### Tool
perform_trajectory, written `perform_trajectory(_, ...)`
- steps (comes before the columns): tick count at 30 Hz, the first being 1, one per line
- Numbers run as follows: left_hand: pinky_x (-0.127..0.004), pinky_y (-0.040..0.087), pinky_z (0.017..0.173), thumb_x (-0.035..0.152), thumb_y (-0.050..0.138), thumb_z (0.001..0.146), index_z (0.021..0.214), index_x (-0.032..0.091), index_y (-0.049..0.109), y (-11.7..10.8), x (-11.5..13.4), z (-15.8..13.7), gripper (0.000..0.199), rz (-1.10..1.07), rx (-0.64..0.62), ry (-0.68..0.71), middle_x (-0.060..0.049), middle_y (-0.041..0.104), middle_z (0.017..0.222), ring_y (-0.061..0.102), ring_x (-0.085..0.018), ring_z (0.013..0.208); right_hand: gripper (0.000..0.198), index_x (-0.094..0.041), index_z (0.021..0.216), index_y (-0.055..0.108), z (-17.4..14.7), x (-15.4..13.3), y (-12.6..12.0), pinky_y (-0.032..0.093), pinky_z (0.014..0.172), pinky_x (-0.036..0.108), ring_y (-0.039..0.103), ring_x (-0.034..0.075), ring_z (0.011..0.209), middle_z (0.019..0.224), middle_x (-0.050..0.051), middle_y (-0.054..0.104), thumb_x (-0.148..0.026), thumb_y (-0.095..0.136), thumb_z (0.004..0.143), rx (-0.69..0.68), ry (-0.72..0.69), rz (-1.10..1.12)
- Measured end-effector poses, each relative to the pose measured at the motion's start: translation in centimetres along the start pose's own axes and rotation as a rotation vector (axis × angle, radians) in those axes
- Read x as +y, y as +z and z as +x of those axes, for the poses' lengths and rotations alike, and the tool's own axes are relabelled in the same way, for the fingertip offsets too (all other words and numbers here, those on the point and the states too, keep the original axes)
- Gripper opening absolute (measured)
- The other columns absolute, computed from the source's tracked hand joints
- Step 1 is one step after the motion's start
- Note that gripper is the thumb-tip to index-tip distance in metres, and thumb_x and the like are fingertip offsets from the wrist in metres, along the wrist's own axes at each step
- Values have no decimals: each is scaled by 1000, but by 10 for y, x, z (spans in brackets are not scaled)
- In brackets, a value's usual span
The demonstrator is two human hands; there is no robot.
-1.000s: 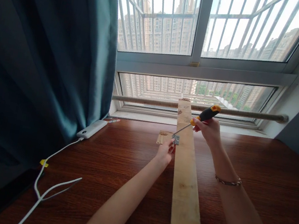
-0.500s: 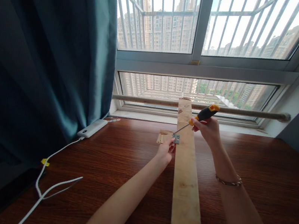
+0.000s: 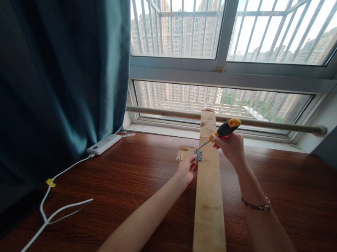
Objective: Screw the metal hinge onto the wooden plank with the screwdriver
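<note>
My right hand is closed round the lower handle of a screwdriver with a black and yellow grip. Its thin shaft slants down to the left, and the tip meets the left part of a small metal hinge. That hinge spans a long pale wooden board and a short wooden block at its left side. With thumb and fingers closed at the hinge's lower left edge, my left hand steadies it against the block. Whether a screw sits under the tip is too small to tell.
Everything lies on a dark red-brown wooden table. The board's far end reaches a metal rail before the window. At left are a white power bank, a white cable and a blue curtain.
My right hand and the screwdriver handle have shifted slightly left, so the shaft stands a bit steeper. The tip stays at the hinge; my left hand, board and block hold their places.
</note>
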State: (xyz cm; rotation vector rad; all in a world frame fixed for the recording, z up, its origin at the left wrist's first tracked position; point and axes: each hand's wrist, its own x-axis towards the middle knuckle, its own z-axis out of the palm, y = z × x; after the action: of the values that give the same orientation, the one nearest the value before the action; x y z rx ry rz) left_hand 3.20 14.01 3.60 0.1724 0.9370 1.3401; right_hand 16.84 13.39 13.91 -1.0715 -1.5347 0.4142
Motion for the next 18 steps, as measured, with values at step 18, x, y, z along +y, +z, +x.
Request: perform_trajectory(18, -21, 40, 49, 7, 62, 69, 67, 12, 58, 0, 0, 0, 6, -2, -7, 15, -1, 60, 58, 51, -8, 48, 36, -17, 76, 56, 2, 1, 1, 53, 53, 34, 64, 21, 54, 67, 4, 67, -41, 75, 55, -11, 96, 106)
